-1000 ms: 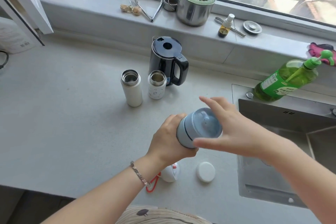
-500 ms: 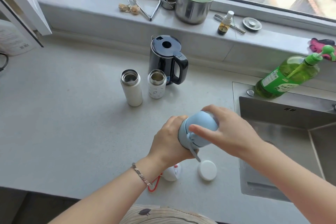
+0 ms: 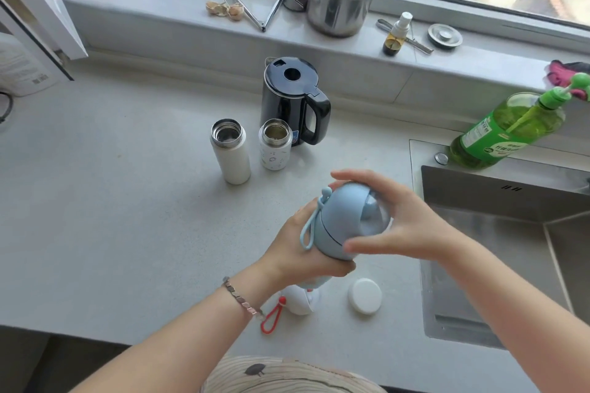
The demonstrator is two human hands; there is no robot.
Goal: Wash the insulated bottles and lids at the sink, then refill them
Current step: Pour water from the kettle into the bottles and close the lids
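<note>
Found the blue bottle [image 3: 325, 244] held clear above the table [image 3: 127, 201], just left of the sink [image 3: 479, 217] and not in it. Noted the left hand [image 3: 300, 249] wrapped round the lower body from the left and underneath, gripping it. Noted the right hand [image 3: 399, 226] cupped over the domed lid [image 3: 348, 207] from the right, thumb on the near side, forefinger arched over the far side, holding the lid; cannot confirm contact of the other fingertips. Recorded the long axis as tilted: base down and toward the person, lid end up and leaning toward the sink, pointing into the right palm. Recorded the carry strap [image 3: 308, 230] looped down the left flank beside the left hand, clear of the right hand. Saw the seam between lid and body as a thin dark line with no gap discernible; took the lid as not yet off. Judged the step in hand to be unscrewing, and judged the turn to depend on one relation: right hand square on the axis at the lid end, left hand bracing the body against rotation. Logged, well apart beside the kettle [image 3: 292, 102], a tall white bottle [image 3: 231, 159] and a short patterned bottle [image 3: 276, 153], both upright and uncapped. Logged a round white lid [image 3: 365, 296] and a white lid with red loop [image 3: 301, 300] on the table beneath the held bottle.
</note>
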